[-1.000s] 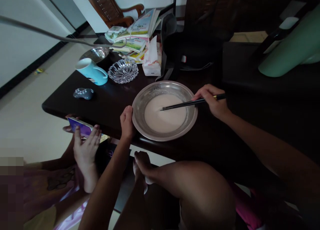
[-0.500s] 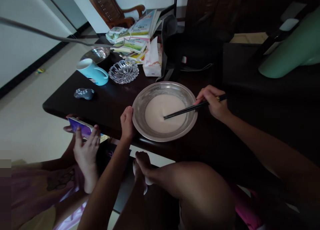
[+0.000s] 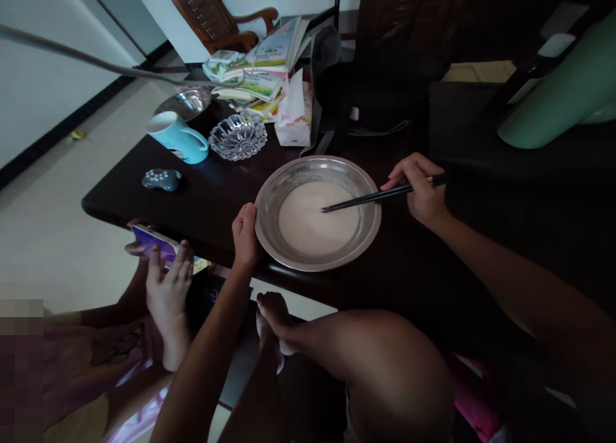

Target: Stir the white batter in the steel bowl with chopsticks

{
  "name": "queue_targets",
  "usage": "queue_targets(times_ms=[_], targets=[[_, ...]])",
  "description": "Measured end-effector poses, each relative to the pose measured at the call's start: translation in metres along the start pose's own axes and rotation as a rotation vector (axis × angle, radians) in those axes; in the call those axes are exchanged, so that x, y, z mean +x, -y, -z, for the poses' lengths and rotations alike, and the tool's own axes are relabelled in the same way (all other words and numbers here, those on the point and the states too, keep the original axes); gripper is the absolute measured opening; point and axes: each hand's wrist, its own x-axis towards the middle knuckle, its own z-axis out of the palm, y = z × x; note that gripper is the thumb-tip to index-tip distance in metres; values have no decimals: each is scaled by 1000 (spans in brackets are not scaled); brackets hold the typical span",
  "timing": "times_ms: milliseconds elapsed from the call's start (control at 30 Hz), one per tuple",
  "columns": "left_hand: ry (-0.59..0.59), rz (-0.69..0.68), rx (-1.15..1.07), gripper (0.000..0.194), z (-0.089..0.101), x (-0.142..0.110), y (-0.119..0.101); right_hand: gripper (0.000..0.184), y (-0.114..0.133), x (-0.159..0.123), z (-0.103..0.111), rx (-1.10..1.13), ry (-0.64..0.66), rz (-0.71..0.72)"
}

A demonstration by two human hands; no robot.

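A wide metal bowl (image 3: 269, 250) stands on the dark table, holding a pale, creamy liquid (image 3: 312, 228). My left hand (image 3: 245, 234) grips the bowl's left rim, its thumb on the edge and the other fingers partly hidden. In my right hand (image 3: 423, 189), closed around their upper part, is a pair of black chopsticks (image 3: 366, 199). They slant down to the left over the bowl's right rim, and their tips dip into the liquid near its middle.
Left of the bowl are a glass dish (image 3: 238, 138), a blue mug (image 3: 178, 138), a game controller (image 3: 162, 180) and another metal bowl (image 3: 192, 103). Behind stand a tissue pack (image 3: 293, 119) and books (image 3: 269, 64). A person's hand (image 3: 168, 289) touches a phone (image 3: 154, 243) at lower left.
My right hand has moved up and to the right with the chopsticks; their tips have shifted the same way in the liquid. My left hand stays on the rim.
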Motion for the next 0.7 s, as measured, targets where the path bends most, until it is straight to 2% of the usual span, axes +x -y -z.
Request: queue_targets(times_ms=[67,167,233,333,367,433,533,633,700], targets=[[4,-11,20,46,0,0,1,40,-2,0,0,35,21,-18],[5,-27,31,48,0,0,1,36,0,-2,-2,-52,169,-12],[3,-22,30,48,0,0,1,35,1,-2,-3,-100,133,22],[0,-3,41,47,2,0,2,38,2,-3,-3,-12,-19,0],[1,2,48,48,3,0,2,40,2,-3,-3,22,-26,-19],[-16,1,62,47,3,0,4,39,3,-4,-4,20,49,-29],[-114,-43,84,39,-2,3,7,34,4,-3,-4,-89,147,10],[-215,-96,17,30,-3,6,7,35,2,-2,-2,-49,31,-4],[-262,-126,-41,26,11,4,6,37,0,-2,-2,42,-1,-44]])
